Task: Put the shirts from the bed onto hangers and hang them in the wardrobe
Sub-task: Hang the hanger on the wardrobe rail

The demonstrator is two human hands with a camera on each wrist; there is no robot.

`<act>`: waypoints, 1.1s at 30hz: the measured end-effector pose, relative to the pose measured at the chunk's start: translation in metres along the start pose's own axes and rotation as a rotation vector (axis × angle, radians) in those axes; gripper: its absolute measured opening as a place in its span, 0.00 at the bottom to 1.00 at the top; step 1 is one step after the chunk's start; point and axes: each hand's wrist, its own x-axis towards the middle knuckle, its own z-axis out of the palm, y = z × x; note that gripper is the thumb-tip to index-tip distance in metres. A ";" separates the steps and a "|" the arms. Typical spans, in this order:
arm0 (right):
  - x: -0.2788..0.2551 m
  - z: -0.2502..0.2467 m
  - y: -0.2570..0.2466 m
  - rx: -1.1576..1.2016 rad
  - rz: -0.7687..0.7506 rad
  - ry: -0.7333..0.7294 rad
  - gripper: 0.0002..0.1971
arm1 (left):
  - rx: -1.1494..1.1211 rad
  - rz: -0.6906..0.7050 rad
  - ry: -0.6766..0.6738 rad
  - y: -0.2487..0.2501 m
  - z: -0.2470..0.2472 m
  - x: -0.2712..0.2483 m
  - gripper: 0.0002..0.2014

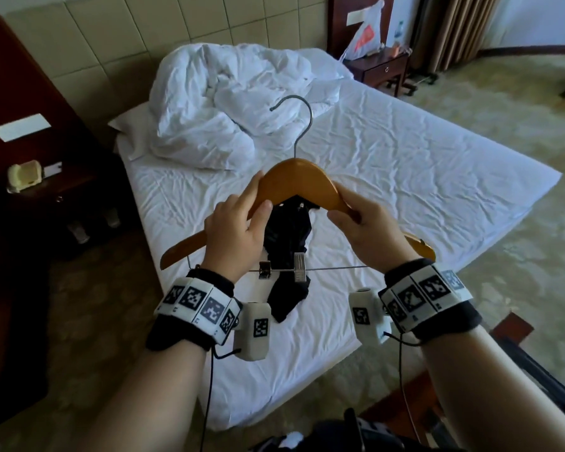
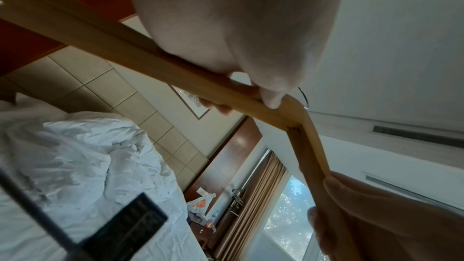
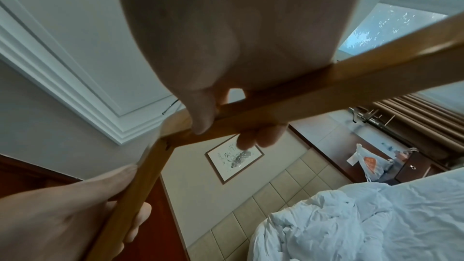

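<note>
A wooden hanger [image 1: 297,177] with a metal hook [image 1: 299,125] hangs in the air over the bed [image 1: 405,177], held by both hands. My left hand [image 1: 253,203] grips its left arm, thumb underneath and fingers on top. My right hand [image 1: 341,207] pinches the right arm near the bend. A thin metal bar with two clips [image 1: 299,265] runs below the hanger. A black shirt [image 1: 289,236] lies crumpled on the sheet beneath it. The left wrist view shows the hanger [image 2: 140,53] under my left hand [image 2: 226,17]; the right wrist view shows the hanger [image 3: 314,90] under my right hand [image 3: 213,27].
A rumpled white duvet [image 1: 216,102] is piled at the head of the bed. A dark bedside table with a phone [image 1: 23,176] stands on the left. Another bedside table with a plastic bag [image 1: 366,31] is at the back right. Carpet [image 1: 503,109] surrounds the bed.
</note>
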 end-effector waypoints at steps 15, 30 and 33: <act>0.195 0.054 0.006 0.271 0.143 -0.172 0.12 | -0.179 -0.057 -0.251 -0.109 0.060 0.155 0.40; 0.355 0.043 0.146 0.357 0.162 -0.580 0.15 | -0.143 -0.413 -0.025 -0.156 0.207 0.262 0.36; 0.375 0.055 0.202 0.435 0.274 -0.429 0.11 | -0.152 -0.727 0.028 -0.166 0.254 0.262 0.30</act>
